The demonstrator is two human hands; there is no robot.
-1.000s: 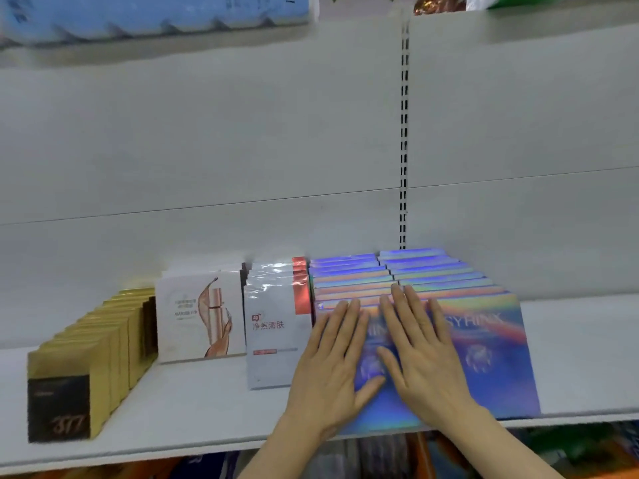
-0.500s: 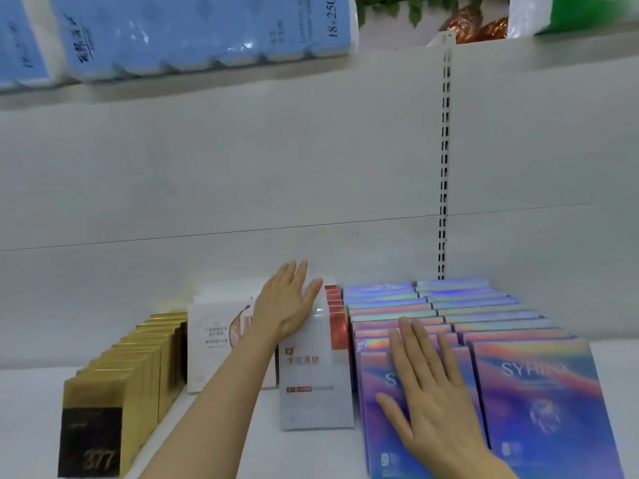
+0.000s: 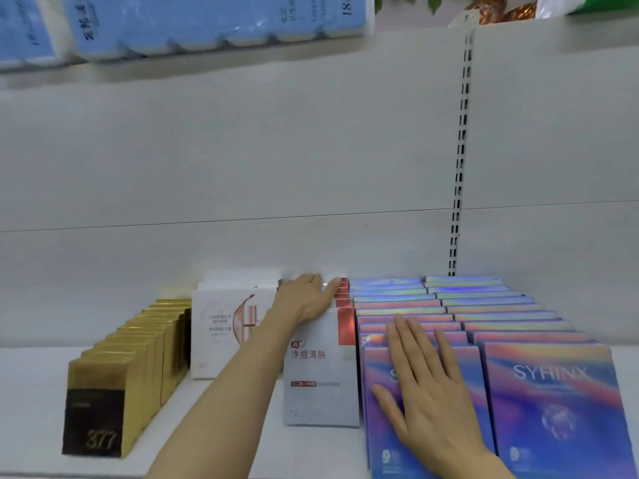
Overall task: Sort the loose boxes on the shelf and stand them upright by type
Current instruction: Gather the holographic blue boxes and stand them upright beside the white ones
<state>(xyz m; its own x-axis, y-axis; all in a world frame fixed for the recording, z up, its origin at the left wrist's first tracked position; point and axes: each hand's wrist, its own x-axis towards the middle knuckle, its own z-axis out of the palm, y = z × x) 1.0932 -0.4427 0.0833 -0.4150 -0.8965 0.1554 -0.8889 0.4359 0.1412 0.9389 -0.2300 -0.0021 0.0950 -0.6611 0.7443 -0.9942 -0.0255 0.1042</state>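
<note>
On the white shelf (image 3: 34,392), your left hand (image 3: 304,300) lies open atop the grey-and-red boxes (image 3: 321,371); your right hand (image 3: 425,385) lies flat, gripping nothing, on the holographic SYRINX boxes (image 3: 553,392); thin, light, probably slippery; grip their side edges.

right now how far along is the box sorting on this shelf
Mostly done, it seems. Four types stand grouped in rows: gold boxes, white boxes, grey-and-red boxes and two rows of holographic boxes. In hand: the left hand reaches over the tops of the grey-and-red row while the right hand lies flat on the front holographic box. Left: squaring those two rows; no loose boxes show.
</note>
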